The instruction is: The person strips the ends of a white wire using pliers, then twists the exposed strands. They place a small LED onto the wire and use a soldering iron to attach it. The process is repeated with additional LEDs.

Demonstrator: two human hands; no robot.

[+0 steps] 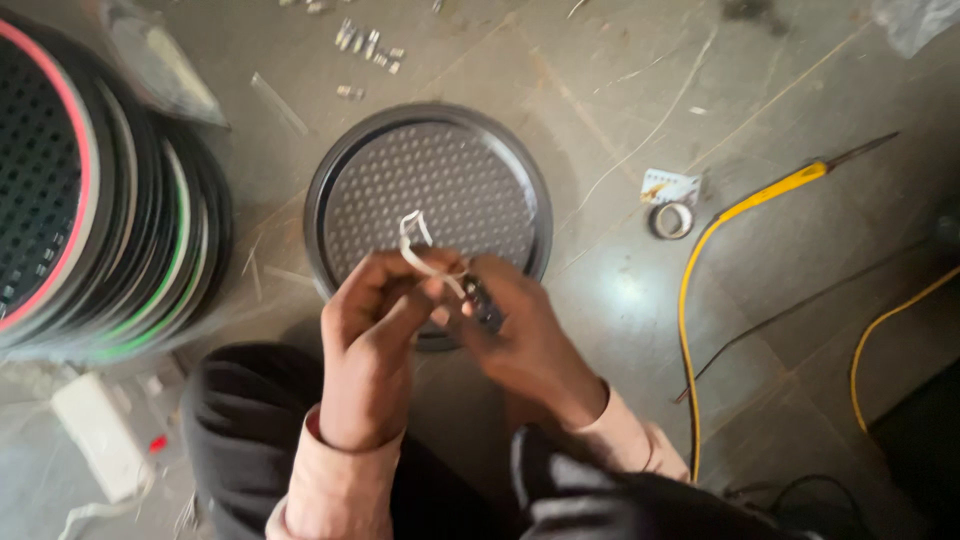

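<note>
My left hand (368, 335) and my right hand (520, 335) meet over the near rim of a round dark perforated metal disc (430, 190) lying flat on the floor. A thin white wire (412, 240) is pinched in my left fingers and loops upward above both hands. Between my right fingers sits a small dark part (484, 302), joined to the same wire. My knees in dark trousers show below the hands.
A leaning stack of round perforated discs with coloured rims (90, 190) stands at the left. A soldering iron with a yellow cable (760, 195), a tape roll (672, 220), a small card (668, 186), several small metal parts (368, 45) and a white box (98, 432) lie around.
</note>
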